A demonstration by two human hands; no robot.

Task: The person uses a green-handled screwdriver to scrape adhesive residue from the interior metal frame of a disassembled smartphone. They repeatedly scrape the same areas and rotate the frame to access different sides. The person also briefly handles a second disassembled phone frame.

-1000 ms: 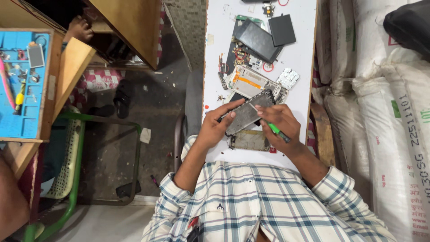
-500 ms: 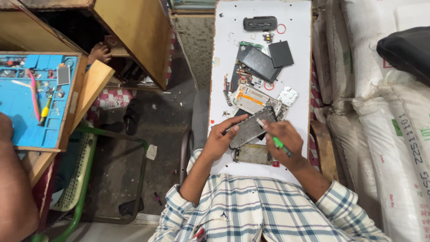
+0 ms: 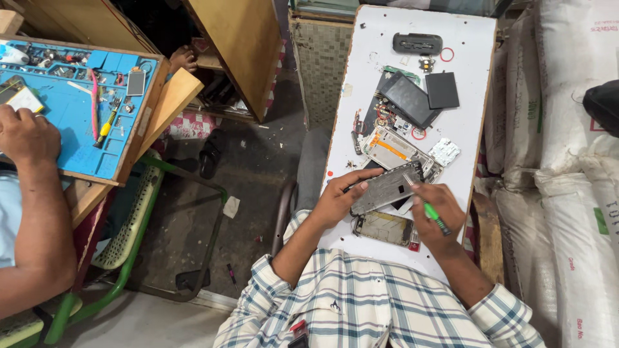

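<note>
Fingers of the left hand [image 3: 335, 200] are clamped on the edges of a grey phone frame [image 3: 387, 188], holding it tilted just above the white counter [image 3: 361, 58]. The right hand [image 3: 438, 212] has its fingers closed around a green-handled screwdriver [image 3: 431, 211], whose tip touches the frame's upper corner. The frame looks thin, stiff and light, probably easy to bend or scratch, so the long edges seem the safest hold. Just below the fingers lies another opened phone [image 3: 385, 229]; beyond them rest a dark back cover [image 3: 410, 100] and a black battery [image 3: 442, 89].
</note>
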